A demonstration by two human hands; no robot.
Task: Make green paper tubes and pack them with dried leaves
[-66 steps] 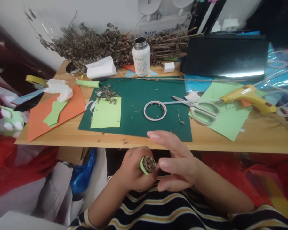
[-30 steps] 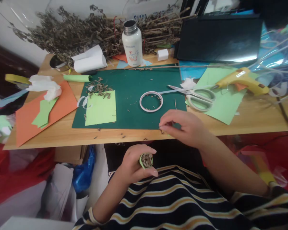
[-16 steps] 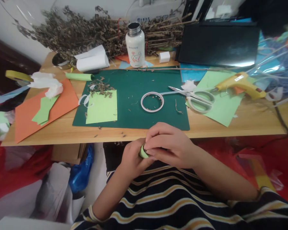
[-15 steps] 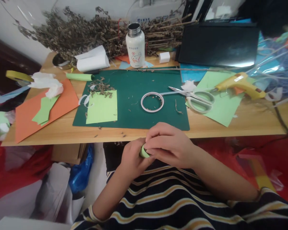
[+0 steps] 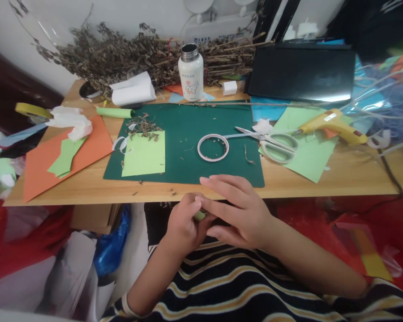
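Observation:
Below the table's front edge, my left hand (image 5: 184,221) is closed round a green paper roll (image 5: 199,215), mostly hidden by the fingers. My right hand (image 5: 237,210) is beside it with fingers spread, one fingertip by the left thumb over the roll. On the green cutting mat (image 5: 181,125) lie a light green paper square (image 5: 144,154), dried plant bits (image 5: 144,126) and a roll of white double-sided tape (image 5: 200,154). Scissors with white handles (image 5: 278,147) rest at the mat's right edge.
A yellow glue gun (image 5: 336,125) lies on green paper (image 5: 314,167) at right. Behind the mat stand an open white bottle (image 5: 191,74) and a bundle of dried plants (image 5: 114,56). Orange paper (image 5: 36,174) lies left, near a rolled green paper (image 5: 116,112).
My right hand's fingers have opened and lifted off the green paper roll, where they were pinched at its end. My left hand still holds it. The view has tilted slightly up.

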